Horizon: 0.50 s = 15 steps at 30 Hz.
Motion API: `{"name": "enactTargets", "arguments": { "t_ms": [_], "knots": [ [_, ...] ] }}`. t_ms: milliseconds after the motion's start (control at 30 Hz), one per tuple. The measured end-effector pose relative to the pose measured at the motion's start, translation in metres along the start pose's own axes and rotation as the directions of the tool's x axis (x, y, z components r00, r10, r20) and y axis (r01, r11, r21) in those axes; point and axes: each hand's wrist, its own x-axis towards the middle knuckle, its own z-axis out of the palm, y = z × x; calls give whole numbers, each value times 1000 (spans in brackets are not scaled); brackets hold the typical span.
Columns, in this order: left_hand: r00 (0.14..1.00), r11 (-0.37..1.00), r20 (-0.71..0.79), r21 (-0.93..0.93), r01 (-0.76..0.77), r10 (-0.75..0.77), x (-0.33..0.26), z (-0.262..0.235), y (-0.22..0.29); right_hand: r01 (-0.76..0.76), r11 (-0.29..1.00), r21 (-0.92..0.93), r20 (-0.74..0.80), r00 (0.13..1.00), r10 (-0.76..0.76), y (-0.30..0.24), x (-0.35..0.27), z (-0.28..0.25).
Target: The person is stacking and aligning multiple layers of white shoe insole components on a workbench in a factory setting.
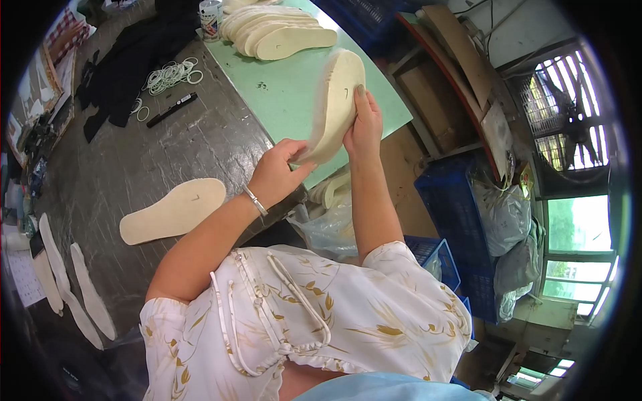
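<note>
Insole (336, 107) stands on edge between my hands. Left hand (277, 175) pinches its lower end; right hand (364, 123) grips its upper side.

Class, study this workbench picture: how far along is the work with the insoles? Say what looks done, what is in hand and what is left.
Looks done: one insole lies flat and alone on the dark bench. In hand: the left hand and right hand hold another sole up on edge between them. Probably left: the fanned stack of insoles on the green board, though whether those are finished cannot be told.
</note>
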Motion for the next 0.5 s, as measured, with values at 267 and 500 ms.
{"name": "enactTargets", "arguments": {
  "t_ms": [267,500],
  "knots": [
    [972,966,102,170,194,-213,-15,1,4,-180,970,161,-32,982,188,27,35,-23],
    [997,969,58,245,37,-52,-18,7,0,-316,934,169,-91,938,334,49,42,-32]
  ]
}}
